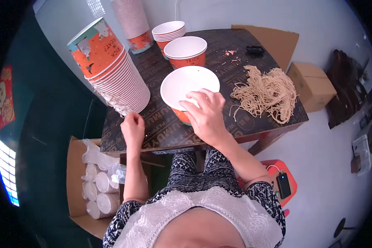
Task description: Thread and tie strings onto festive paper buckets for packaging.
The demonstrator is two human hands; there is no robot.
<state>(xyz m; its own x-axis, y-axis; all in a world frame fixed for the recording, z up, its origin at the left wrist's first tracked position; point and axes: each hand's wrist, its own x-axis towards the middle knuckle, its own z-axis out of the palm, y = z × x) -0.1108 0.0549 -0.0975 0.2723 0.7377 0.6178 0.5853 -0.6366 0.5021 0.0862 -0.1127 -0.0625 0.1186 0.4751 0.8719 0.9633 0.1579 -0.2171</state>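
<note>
A paper bucket (pixel 178 84) with a white inside and an orange printed outside stands near the table's front edge. Over its near right rim my right hand (pixel 206 115) is bent, fingertips and thumb close together at the rim; its palm hides part of the bucket wall. My left hand (pixel 133 131) is closed beside the foot of a tall leaning stack of nested buckets (pixel 122 82), and whatever its fingertips pinch is too small to make out. Thin cords hang along that stack's near side. Right of the near bucket lies a tangled heap of beige cord (pixel 268 93).
Behind are two short bucket stacks (pixel 186 51) (pixel 169 31) and another tall stack (pixel 132 25). A black object (pixel 255 50) and pinkish crumbs lie on the dark table (pixel 161 134). Below left, an open carton (pixel 76 182) holds wrapped white stacks; a red stool (pixel 287 177) carries a black device.
</note>
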